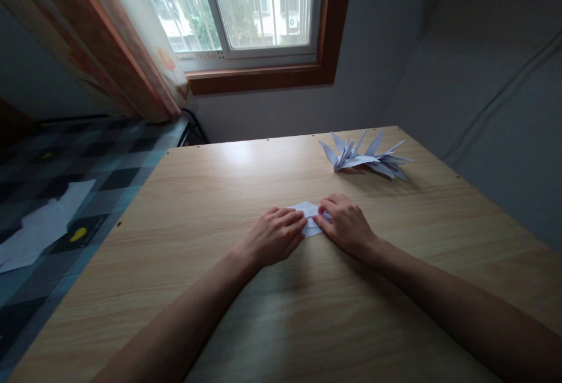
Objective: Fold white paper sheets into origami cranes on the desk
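Observation:
A small piece of folded white paper point(312, 228) lies low over the table between my two hands, with crease lines across it. My left hand point(281, 232) holds its left part, fingers close together over it and thumb nearer to me. At the right part, my right hand point(345, 222) pinches the edge between thumb and curled fingers. The fingers cover both ends of the paper, so its full outline is hidden. Beyond my right hand stands a cluster of folded paper cranes point(366, 157), their pointed wings and tips overlapping.
The wooden table point(211, 195) has light grain and dark screw holes along its edges. To the left, white paper sheets point(39, 228) lie on a checkered cloth point(118, 166). A window point(263, 8) and an orange-patterned curtain point(118, 31) are behind; a cable point(496, 99) runs along the right wall.

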Tool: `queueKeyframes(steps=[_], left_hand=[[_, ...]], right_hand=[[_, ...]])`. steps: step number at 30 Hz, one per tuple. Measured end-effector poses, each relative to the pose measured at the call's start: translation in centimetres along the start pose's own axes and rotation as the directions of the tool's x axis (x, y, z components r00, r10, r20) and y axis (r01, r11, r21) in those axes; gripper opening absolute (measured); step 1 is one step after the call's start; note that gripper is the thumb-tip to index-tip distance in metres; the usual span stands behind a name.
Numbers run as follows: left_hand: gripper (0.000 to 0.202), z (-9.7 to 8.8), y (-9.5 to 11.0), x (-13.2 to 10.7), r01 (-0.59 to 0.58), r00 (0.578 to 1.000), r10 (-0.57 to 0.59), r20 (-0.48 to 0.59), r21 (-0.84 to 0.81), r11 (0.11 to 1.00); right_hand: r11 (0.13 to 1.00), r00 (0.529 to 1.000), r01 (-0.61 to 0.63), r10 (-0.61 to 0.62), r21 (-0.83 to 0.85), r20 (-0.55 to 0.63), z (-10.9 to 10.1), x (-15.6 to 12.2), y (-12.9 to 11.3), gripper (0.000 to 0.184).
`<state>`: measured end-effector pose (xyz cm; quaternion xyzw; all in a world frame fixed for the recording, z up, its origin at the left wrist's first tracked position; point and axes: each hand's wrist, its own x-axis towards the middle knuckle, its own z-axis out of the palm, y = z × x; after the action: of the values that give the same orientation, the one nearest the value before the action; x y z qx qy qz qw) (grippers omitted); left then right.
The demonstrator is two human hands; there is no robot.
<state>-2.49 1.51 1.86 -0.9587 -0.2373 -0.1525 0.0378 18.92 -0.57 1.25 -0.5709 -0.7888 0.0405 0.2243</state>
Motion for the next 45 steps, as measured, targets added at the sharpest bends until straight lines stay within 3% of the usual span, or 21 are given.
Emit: queueKeyframes(steps=[7,14,20,22,26,29,32,36,41,45], left_hand=[[0.022,0.8,-0.1,-0.2,0.043,0.992,-0.052,-0.118,-0.082,0.996],[0.017,0.7,-0.3,-0.2,0.039,0.990,-0.070,-0.121,-0.238,0.971],[0.022,0.6,-0.2,-0.4,0.102,0.983,-0.136,-0.121,-0.254,0.962],[0.032,0.6,-0.1,-0.5,0.151,0.961,-0.195,-0.196,-0.220,0.964],[0.065,0.6,-0.1,-0.4,0.250,0.904,-0.286,-0.317,-0.152,0.956],[0.044,0.6,-0.2,-0.3,0.229,0.924,-0.262,-0.279,-0.146,0.962],[0.019,0.5,-0.1,-0.3,0.164,0.954,-0.185,-0.237,-0.106,0.981],[0.021,0.5,-0.1,-0.5,0.115,0.965,-0.130,-0.227,-0.079,0.990],[0.025,0.6,-0.2,-0.6,0.169,0.940,-0.190,-0.282,-0.097,0.981],[0.023,0.3,-0.2,-0.7,0.080,0.951,-0.075,-0.301,0.004,0.997]], right_hand=[[0.984,0.992,-0.114,0.105,0.134,0.077,-0.3,0.4,-0.2,0.010],[0.928,0.959,-0.220,0.148,0.302,0.243,-1.3,1.1,0.2,0.035],[0.889,0.939,-0.210,0.067,0.407,0.339,-2.1,1.3,0.0,0.013],[0.902,0.958,-0.156,0.039,0.403,0.285,-2.3,1.2,-0.3,0.009],[0.933,0.995,0.058,-0.083,0.354,0.056,-2.1,0.7,-0.9,0.011],[0.945,0.974,0.227,-0.215,0.234,-0.077,-1.5,0.2,-0.9,0.017],[0.923,0.922,0.377,-0.365,0.078,-0.127,-1.0,-0.3,-0.6,0.025],[0.878,0.868,0.479,-0.472,0.011,-0.153,-0.7,-0.7,0.0,0.025],[0.864,0.840,0.503,-0.483,0.021,-0.247,-0.7,-0.5,0.2,0.020],[0.840,0.819,0.539,-0.505,0.064,-0.272,-0.6,-0.4,0.2,0.016]])
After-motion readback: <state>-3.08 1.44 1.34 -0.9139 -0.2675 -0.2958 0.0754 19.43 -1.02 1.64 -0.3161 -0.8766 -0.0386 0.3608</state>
